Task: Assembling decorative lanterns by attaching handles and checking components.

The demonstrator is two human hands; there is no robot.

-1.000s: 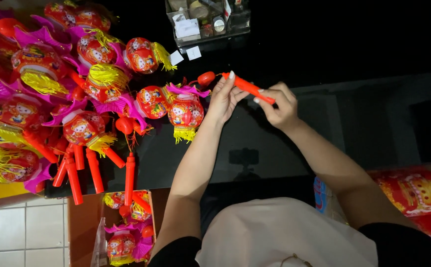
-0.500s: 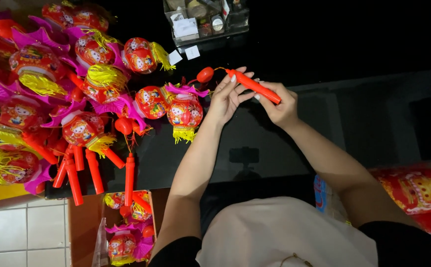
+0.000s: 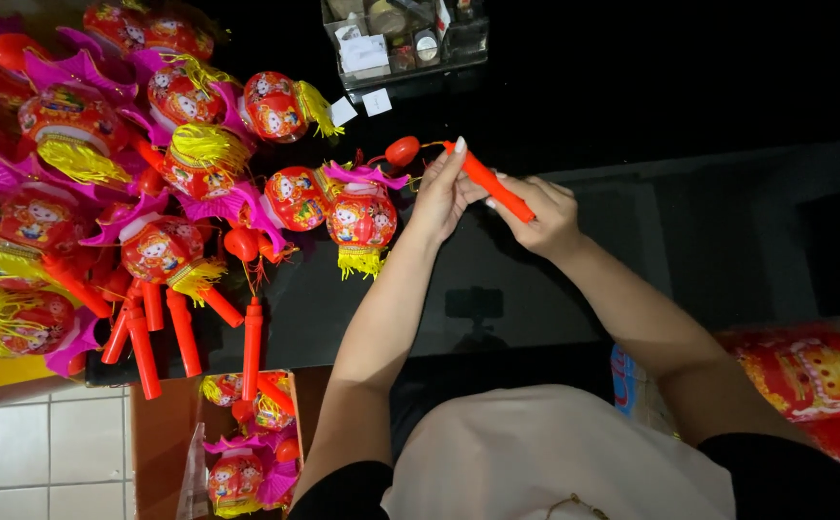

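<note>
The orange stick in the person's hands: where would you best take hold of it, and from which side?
Grip the orange stick on its plain straight shaft, near the lower end, where the right hand holds it now. Come from the right, since the left hand works at the upper tip, where a thin wire leads to a small red bulb. That end looks delicate and crowded.

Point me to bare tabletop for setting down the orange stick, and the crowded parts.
Free: the dark tabletop right of the right hand, and the strip below both hands, above the person's pale shirt. Crowded: left of the left hand, the lantern pile; the clear box at the top edge.
</note>
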